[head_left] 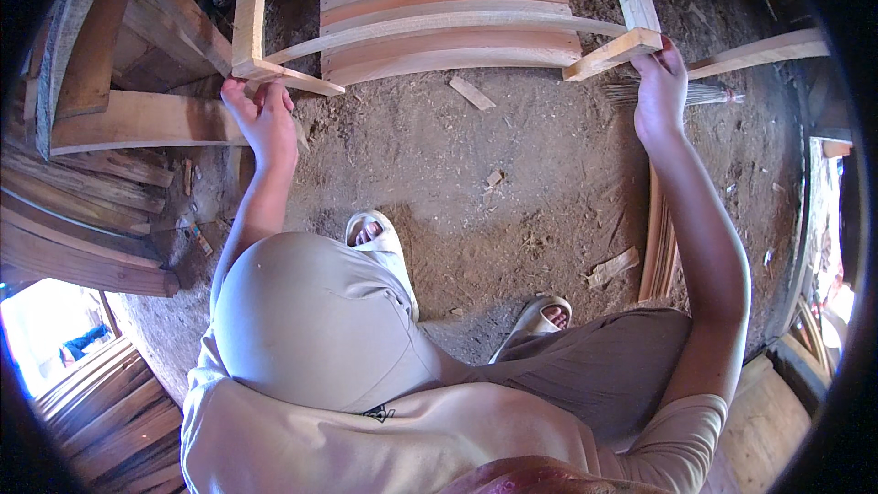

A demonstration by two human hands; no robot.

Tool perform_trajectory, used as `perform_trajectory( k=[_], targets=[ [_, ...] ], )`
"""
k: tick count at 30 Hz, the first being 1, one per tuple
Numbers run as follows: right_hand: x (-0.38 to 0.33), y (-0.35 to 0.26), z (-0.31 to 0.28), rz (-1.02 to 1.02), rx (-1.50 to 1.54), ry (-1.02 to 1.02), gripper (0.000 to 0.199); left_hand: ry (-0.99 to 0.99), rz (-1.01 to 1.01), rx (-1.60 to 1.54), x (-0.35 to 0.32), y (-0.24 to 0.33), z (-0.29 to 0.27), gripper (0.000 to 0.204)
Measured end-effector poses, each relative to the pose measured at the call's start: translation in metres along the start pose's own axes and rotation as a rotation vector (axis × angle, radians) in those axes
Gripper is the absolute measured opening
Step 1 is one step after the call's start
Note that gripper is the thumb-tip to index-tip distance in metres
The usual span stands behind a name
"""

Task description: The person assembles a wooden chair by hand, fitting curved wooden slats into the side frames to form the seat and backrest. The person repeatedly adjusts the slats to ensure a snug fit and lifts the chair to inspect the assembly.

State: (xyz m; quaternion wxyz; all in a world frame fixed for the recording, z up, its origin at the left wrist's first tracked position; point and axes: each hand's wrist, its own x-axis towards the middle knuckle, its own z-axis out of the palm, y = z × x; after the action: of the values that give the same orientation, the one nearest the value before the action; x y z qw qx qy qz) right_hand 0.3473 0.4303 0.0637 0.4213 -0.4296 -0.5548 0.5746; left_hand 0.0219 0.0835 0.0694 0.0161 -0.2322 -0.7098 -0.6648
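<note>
Wooden frame [457, 21] was gripped at its near corners by left hand [267, 117] and right hand [660, 96], both closed on it, its long axis lying crosswise just beyond them, over dirt floor [421, 151].

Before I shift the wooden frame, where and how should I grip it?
Likely both near corners of the wooden frame, from the wearer's side: left hand on the left, right hand on the right, where they are now. It's wide, its near corners face the wearer, and their slim, squared pieces look easy to wrap.
</note>
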Motion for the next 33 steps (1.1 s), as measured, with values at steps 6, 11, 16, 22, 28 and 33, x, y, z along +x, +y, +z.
perform_trajectory(
  k=[6,11,16,22,28,33],
  targets=[
    [-0.004,0.001,0.004,-0.041,-0.017,-0.009,0.039,0.035,-0.022,0.013,-0.008,0.008,0.011,0.054],
    [-0.008,0.006,0.001,-0.116,-0.202,-0.038,0.042,-0.015,-0.054,0.021,-0.011,0.014,0.015,0.057],
    [-0.012,0.021,0.002,-0.247,-0.296,-0.06,0.046,-0.056,-0.032,-0.006,-0.013,0.008,0.016,0.065],
    [-0.009,0.033,-0.003,-0.276,-0.388,-0.064,0.045,-0.024,-0.03,-0.006,-0.014,0.007,0.019,0.061],
    [-0.013,0.029,-0.001,-0.288,-0.398,-0.064,0.045,-0.009,-0.031,-0.003,-0.015,0.01,0.021,0.06],
    [-0.01,0.032,-0.004,-0.322,-0.43,-0.059,0.046,-0.007,-0.051,-0.013,-0.013,0.005,0.02,0.061]
  ],
)
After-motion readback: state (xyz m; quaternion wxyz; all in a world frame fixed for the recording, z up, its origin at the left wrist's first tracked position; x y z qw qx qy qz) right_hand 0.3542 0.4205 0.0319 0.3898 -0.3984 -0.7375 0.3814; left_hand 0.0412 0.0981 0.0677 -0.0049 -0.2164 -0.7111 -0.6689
